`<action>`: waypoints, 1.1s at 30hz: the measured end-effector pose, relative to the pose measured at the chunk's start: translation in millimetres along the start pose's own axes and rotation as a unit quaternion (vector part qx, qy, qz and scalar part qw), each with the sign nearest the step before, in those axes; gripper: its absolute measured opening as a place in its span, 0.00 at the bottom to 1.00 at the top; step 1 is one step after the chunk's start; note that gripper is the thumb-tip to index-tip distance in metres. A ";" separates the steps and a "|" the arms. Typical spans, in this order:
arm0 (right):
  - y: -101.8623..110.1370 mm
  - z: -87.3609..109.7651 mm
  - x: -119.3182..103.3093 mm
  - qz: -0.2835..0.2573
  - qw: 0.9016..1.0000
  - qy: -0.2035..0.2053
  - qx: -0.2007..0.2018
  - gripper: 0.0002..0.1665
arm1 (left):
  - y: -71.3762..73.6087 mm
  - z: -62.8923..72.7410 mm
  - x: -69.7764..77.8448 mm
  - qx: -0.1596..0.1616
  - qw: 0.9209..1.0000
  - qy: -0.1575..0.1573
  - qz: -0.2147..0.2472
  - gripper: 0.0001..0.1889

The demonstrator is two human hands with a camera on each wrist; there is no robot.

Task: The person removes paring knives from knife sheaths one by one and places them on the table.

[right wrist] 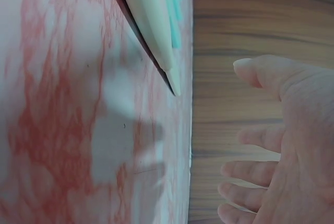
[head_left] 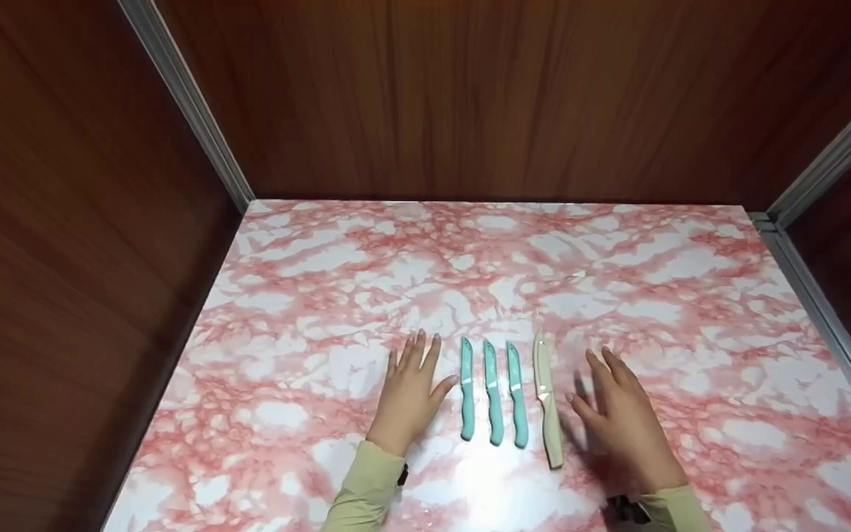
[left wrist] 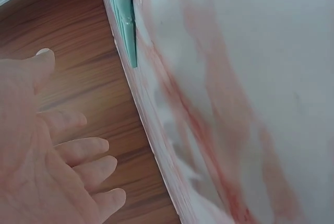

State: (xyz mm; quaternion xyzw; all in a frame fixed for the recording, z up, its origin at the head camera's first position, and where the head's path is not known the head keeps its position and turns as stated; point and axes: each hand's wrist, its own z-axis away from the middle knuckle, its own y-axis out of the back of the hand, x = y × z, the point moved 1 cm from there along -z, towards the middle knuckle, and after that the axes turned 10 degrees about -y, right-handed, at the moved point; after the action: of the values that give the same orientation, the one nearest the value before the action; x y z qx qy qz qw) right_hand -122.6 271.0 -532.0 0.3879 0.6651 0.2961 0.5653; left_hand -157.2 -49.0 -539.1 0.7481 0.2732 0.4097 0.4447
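Three teal knives lie side by side in the head view: a left one, a middle one and a right one, all with tips pointing away. A longer cream knife lies just right of them. My left hand is beside the leftmost teal knife, fingers spread and holding nothing. To the right of the cream knife is my right hand, its fingers extended and nothing held. In the left wrist view a teal knife shows near the thumb; the right wrist view shows the cream knife.
The knives lie on a table with a red and white marbled top. Brown wood-grain panels stand behind it and at both sides, with metal strips at their corners.
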 end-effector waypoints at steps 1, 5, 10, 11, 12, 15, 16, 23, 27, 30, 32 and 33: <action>-0.2 0.5 0.1 -0.004 1.000 -0.003 -0.003 0.43 | 0.1 -0.6 1.2 -0.004 1.000 -0.001 -0.002 0.36; -0.8 2.6 0.4 -0.021 0.999 -0.018 -0.018 0.44 | -0.1 -4.0 6.4 -0.017 1.000 -0.013 -0.007 0.36; 0.8 5.3 0.2 -0.041 0.997 -0.047 -0.050 0.45 | -1.4 -8.9 13.4 -0.032 0.999 -0.040 -0.001 0.36; 1.4 5.8 -0.1 -0.047 0.996 -0.052 -0.057 0.46 | -1.4 -9.7 14.9 -0.035 0.998 -0.046 0.001 0.36; 1.8 6.1 -0.3 -0.052 0.995 -0.057 -0.062 0.46 | -1.9 -10.6 16.0 -0.036 0.998 -0.051 0.002 0.36; 2.6 6.3 -1.4 -0.068 0.993 -0.062 -0.071 0.47 | -3.5 -13.2 18.5 -0.034 0.997 -0.064 0.001 0.36; 2.4 6.6 -1.5 -0.074 0.993 -0.062 -0.070 0.47 | -4.2 -14.0 18.9 -0.033 0.997 -0.067 0.001 0.36; -1.1 9.8 -1.8 -0.118 0.990 -0.051 -0.064 0.44 | -8.6 -18.7 24.1 -0.046 0.997 -0.069 0.005 0.36; -1.5 10.6 -3.8 -0.161 0.982 -0.060 -0.074 0.44 | -8.6 -21.7 29.0 -0.056 0.996 -0.076 0.005 0.37; -1.2 12.5 -6.1 -0.196 0.972 -0.083 -0.096 0.44 | -9.1 -24.2 33.2 -0.062 0.994 -0.085 0.000 0.37; -0.9 13.9 -7.7 -0.213 0.966 -0.095 -0.107 0.44 | -9.9 -25.6 36.1 -0.065 0.994 -0.092 -0.003 0.37; -0.7 14.5 -8.5 -0.221 0.964 -0.098 -0.111 0.44 | -10.6 -26.2 37.4 -0.069 0.993 -0.095 -0.006 0.37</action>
State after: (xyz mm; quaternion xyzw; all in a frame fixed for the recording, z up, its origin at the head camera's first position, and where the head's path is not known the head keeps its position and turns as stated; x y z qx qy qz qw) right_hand -107.9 262.8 -530.8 0.1933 0.6387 0.1960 0.7186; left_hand -160.9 -3.7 -527.7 0.7495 0.2048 0.3523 0.5217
